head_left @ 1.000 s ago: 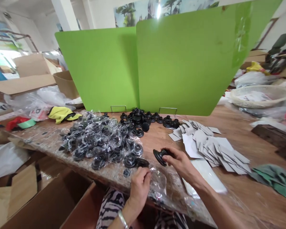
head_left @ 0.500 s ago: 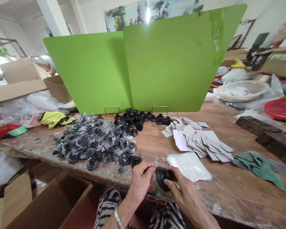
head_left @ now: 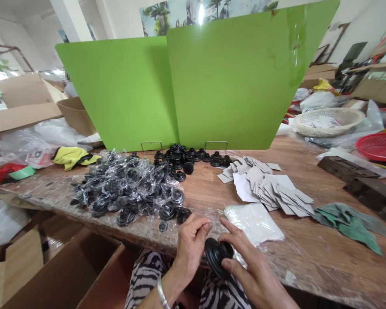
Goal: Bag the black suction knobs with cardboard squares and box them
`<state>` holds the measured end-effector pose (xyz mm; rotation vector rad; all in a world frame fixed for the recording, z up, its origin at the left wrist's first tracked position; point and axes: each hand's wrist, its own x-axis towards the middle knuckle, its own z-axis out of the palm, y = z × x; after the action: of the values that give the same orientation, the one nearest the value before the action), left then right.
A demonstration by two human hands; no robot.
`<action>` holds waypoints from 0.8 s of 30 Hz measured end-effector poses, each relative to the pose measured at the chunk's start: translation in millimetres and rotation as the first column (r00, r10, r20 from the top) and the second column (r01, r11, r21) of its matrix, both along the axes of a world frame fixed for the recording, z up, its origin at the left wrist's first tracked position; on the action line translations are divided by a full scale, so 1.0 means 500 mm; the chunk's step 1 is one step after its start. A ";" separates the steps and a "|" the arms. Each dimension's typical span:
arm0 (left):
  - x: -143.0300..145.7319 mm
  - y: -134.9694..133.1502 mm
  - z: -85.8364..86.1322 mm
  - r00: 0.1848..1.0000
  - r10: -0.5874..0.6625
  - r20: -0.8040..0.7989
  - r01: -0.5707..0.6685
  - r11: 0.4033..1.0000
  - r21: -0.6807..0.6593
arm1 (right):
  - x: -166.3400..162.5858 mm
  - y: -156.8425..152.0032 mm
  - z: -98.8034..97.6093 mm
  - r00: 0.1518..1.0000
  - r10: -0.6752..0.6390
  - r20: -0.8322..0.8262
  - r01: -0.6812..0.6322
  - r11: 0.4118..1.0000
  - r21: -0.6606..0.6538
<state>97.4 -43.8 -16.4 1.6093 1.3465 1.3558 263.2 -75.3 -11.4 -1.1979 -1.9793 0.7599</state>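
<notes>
My right hand (head_left: 244, 262) grips a black round knob-like part (head_left: 216, 256) at the near edge of the wooden table (head_left: 324, 253). My left hand (head_left: 190, 244) is beside it, fingers pinched on a thin clear plastic bag that touches the part. A heap of the same black parts sealed in clear bags (head_left: 128, 189) lies to the left. Loose black parts (head_left: 186, 159) sit in a cluster at the back. A stack of clear bags (head_left: 255, 221) lies just beyond my right hand.
Grey card squares (head_left: 270, 186) are spread right of centre. Green divider panels (head_left: 193, 86) stand along the back. A green cloth (head_left: 347, 219), dark blocks (head_left: 350, 171), a woven basket (head_left: 324, 120) and a red tray (head_left: 378, 146) lie right. Cardboard boxes (head_left: 67, 274) stand below left.
My right hand carried the black part from over the table toward me to the near edge. My left hand came up beside it. The view shifted.
</notes>
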 end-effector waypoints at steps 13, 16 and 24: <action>0.000 -0.032 -0.033 1.000 0.002 -0.023 -0.007 0.983 -0.186 | -0.054 -0.013 -0.117 0.957 -0.288 -0.047 0.291 0.953 0.081; 0.009 -0.044 -0.052 0.995 0.031 -0.097 -0.042 0.993 -0.109 | -0.076 -0.018 -0.160 0.916 -0.398 -0.050 0.399 0.891 0.219; 0.052 -0.080 -0.104 0.993 0.000 -0.117 0.005 0.999 0.043 | -0.067 -0.014 -0.187 0.837 -0.532 0.130 0.476 0.824 0.307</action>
<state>123.5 -84.0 -68.5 1.7427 1.3912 1.3153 229.9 -82.3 -105.0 -1.5928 -1.7226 0.0930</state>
